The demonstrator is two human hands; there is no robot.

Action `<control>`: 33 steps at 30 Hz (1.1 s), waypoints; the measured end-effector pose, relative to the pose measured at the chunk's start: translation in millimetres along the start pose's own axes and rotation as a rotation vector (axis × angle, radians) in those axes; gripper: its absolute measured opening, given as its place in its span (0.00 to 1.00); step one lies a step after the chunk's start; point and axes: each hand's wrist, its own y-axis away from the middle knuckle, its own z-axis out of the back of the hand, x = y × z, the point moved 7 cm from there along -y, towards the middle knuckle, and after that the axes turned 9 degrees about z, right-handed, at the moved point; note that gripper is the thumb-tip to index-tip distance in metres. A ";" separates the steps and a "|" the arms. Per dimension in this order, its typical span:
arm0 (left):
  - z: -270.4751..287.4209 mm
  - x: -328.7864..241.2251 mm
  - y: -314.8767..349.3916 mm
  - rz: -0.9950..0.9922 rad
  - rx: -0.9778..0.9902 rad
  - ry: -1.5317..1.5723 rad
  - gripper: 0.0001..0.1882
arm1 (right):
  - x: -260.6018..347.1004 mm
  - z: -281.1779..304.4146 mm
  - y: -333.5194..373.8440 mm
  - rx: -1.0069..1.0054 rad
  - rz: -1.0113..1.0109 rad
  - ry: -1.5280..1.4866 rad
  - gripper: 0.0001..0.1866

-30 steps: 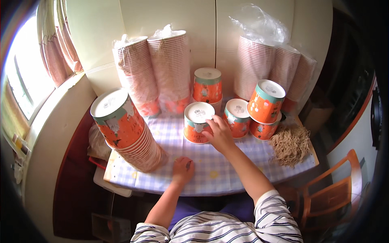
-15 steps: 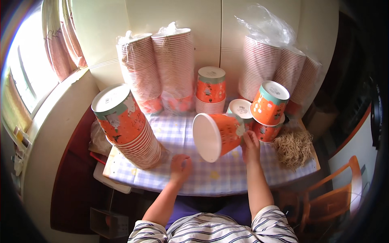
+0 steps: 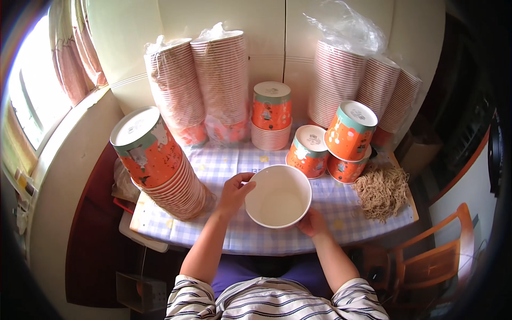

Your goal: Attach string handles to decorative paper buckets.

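A large white-lined paper bucket (image 3: 278,197) is tipped with its mouth toward me above the near middle of the table. My left hand (image 3: 236,194) grips its rim at the left, thumb near the inner edge. Closed around its lower right side is my right hand (image 3: 313,222), with some fingers hidden behind the bucket. The inside looks bare and white. Beyond it on the right, an upside-down orange and green bucket (image 3: 306,154) stands beside two more stacked upside down, the upper bucket (image 3: 351,133) resting on the lower bucket (image 3: 345,169).
A tall leaning stack of upturned buckets (image 3: 160,165) stands at the left. Farther back are a short bucket stack (image 3: 272,114), plastic-wrapped stacks (image 3: 221,80) and a bagged stack (image 3: 338,80). Tan shredded paper (image 3: 381,192) lies at the right edge of the checked tablecloth (image 3: 229,160).
The bucket has swung from lying sideways in my right hand to facing me, and moved nearer. My left hand has come up from the table and taken its rim.
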 end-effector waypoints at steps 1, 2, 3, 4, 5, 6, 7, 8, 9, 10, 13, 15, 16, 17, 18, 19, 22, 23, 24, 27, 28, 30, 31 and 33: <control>-0.7 -4.0 -4.1 -0.038 0.020 -0.051 0.17 | 1.9 -0.7 -0.7 0.015 -0.030 0.097 0.14; -2.6 -7.5 -7.8 -0.076 0.042 -0.101 0.17 | 3.4 -1.9 -1.4 0.029 -0.059 0.194 0.14; -3.7 -8.1 -12.4 -0.074 0.045 -0.100 0.17 | 6.9 -4.2 -3.2 0.025 -0.058 0.193 0.14; -6.9 -6.7 -16.7 -0.040 0.071 -0.123 0.16 | 15.3 -2.2 -4.9 -0.058 -0.011 0.337 0.14; -10.4 -4.5 -19.9 -0.005 0.098 -0.144 0.15 | 23.5 1.5 -5.3 -0.144 0.036 0.482 0.13; -13.6 -3.6 -22.1 -0.001 0.102 -0.142 0.15 | 25.9 3.4 -5.1 -0.150 0.036 0.482 0.13; -17.8 -4.3 -25.3 -0.005 0.087 -0.130 0.14 | 37.5 2.9 -6.2 -0.113 0.123 0.682 0.13; -21.1 -4.3 -28.4 -0.007 0.074 -0.116 0.13 | 49.5 0.8 -6.0 -0.078 0.210 0.883 0.14; -23.6 -2.3 -32.1 -0.004 0.084 -0.111 0.13 | 58.3 3.4 -4.9 -0.089 0.212 0.888 0.14; -24.3 2.2 -35.9 0.019 0.094 -0.063 0.12 | 82.7 -5.5 0.7 -0.093 0.437 1.290 0.12; -22.9 12.8 -41.3 0.037 0.058 0.065 0.11 | 128.1 -36.2 24.1 -0.151 0.660 1.698 0.10; -18.4 21.2 -43.3 0.003 -0.006 0.134 0.12 | 163.0 -19.6 34.0 -0.196 0.681 1.766 0.10; -14.5 26.7 -44.2 -0.038 -0.045 0.156 0.12 | 179.7 -10.9 39.8 -0.251 0.674 1.768 0.10; -8.0 35.2 -45.0 -0.078 -0.088 0.179 0.12 | 194.2 -3.7 45.8 -0.303 0.667 1.768 0.09; -1.1 44.9 -45.5 -0.117 -0.146 0.185 0.11 | 206.8 -1.8 52.9 -0.337 0.699 1.849 0.08; 5.0 59.8 -46.4 -0.140 -0.186 0.213 0.11 | 216.0 1.0 58.5 -0.353 0.693 1.861 0.08; 19.0 77.0 -46.1 -0.173 -0.267 0.181 0.10 | 225.1 0.0 64.9 -0.268 0.573 2.026 0.07; 17.6 69.3 -45.8 -0.218 -0.258 0.168 0.10 | 228.9 4.4 67.4 -0.282 0.558 2.038 0.07; 17.6 69.5 -46.0 -0.204 -0.262 0.144 0.10 | 230.4 9.2 67.7 -0.265 0.520 2.105 0.07; 13.2 63.1 -45.5 -0.202 -0.250 0.115 0.10 | 228.2 10.7 66.4 -0.239 0.412 2.205 0.07; 12.5 65.7 -47.4 -0.193 -0.256 0.117 0.10 | 226.0 7.5 64.8 -0.236 0.369 2.232 0.07; 9.1 70.2 -49.8 -0.182 -0.227 0.048 0.09 | 221.0 0.7 62.5 -0.213 0.327 2.295 0.07; 7.3 70.6 -50.4 -0.211 -0.216 0.036 0.09 | 218.7 -3.1 61.6 -0.202 0.296 2.353 0.08; 9.6 75.6 -52.6 -0.205 -0.221 0.022 0.09 | 210.3 -11.5 59.1 -0.192 0.177 2.398 0.08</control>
